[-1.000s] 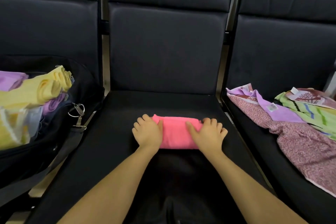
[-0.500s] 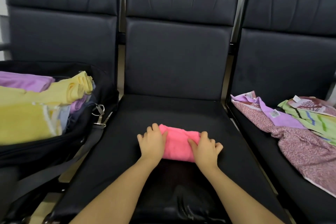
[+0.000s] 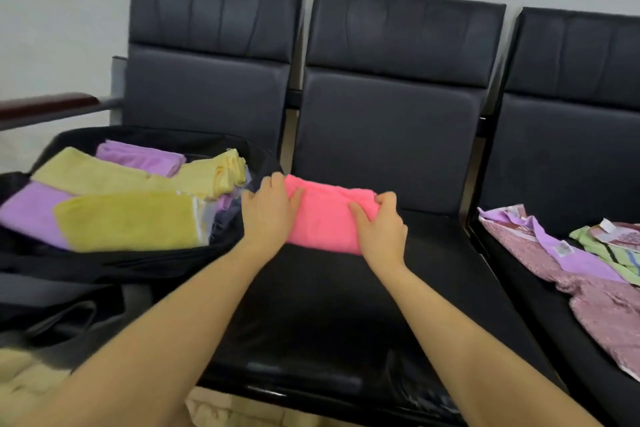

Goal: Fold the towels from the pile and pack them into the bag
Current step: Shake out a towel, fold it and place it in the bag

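Observation:
A folded pink towel (image 3: 325, 218) is lifted above the middle seat (image 3: 311, 305), near the seat's left edge. My left hand (image 3: 268, 215) grips its left end and my right hand (image 3: 382, 229) grips its right end, thumbs on top. Left of them, on the left seat, stands an open black bag (image 3: 114, 263) holding several folded yellow and purple towels (image 3: 128, 218). The unfolded pile of towels (image 3: 571, 260) lies on the right seat: a pink patterned one, a purple one and a green striped one.
Three black padded chairs stand in a row against a pale wall. A dark wooden armrest (image 3: 48, 107) runs at the far left. A bag strap (image 3: 62, 319) hangs over the left seat's front. Pale yellow cloth (image 3: 24, 381) shows at the bottom left corner.
Both hands have lifted the pink towel off the middle seat and carried it left toward the bag. The view has swung left and upward.

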Demonstrator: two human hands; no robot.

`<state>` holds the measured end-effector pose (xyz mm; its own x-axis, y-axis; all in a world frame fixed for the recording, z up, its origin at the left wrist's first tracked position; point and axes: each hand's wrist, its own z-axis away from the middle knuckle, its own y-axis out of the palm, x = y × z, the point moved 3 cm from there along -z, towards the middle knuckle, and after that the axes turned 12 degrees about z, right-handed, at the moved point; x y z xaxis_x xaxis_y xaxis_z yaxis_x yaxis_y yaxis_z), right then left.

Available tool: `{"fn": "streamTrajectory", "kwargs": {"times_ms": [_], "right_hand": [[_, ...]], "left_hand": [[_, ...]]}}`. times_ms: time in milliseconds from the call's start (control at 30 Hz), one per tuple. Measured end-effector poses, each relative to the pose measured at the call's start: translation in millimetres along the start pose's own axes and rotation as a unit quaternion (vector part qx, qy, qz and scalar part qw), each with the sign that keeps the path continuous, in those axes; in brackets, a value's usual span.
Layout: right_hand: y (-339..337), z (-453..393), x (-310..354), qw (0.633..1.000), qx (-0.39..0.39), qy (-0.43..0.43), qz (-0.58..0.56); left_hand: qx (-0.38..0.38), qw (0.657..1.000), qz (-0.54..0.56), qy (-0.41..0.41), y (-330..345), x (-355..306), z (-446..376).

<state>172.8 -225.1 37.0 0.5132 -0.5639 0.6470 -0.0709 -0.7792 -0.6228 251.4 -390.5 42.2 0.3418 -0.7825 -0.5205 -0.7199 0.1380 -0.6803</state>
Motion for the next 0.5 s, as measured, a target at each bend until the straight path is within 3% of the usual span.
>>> {"fn": "streamTrajectory", "kwargs": {"times_ms": [267, 500], "right_hand": [[79.3, -47.2, 138.2, 0.996, 0.035, -0.067, -0.048], [179.4, -58.7, 195.5, 0.989, 0.088, -0.113, -0.02]], "left_hand": [[-0.086, 0.995, -0.051, -0.013, -92.1, 101.1, -90.2], [-0.076, 0.995, -0.024, -0.068, -116.0, 210.3, -124.3]]}}
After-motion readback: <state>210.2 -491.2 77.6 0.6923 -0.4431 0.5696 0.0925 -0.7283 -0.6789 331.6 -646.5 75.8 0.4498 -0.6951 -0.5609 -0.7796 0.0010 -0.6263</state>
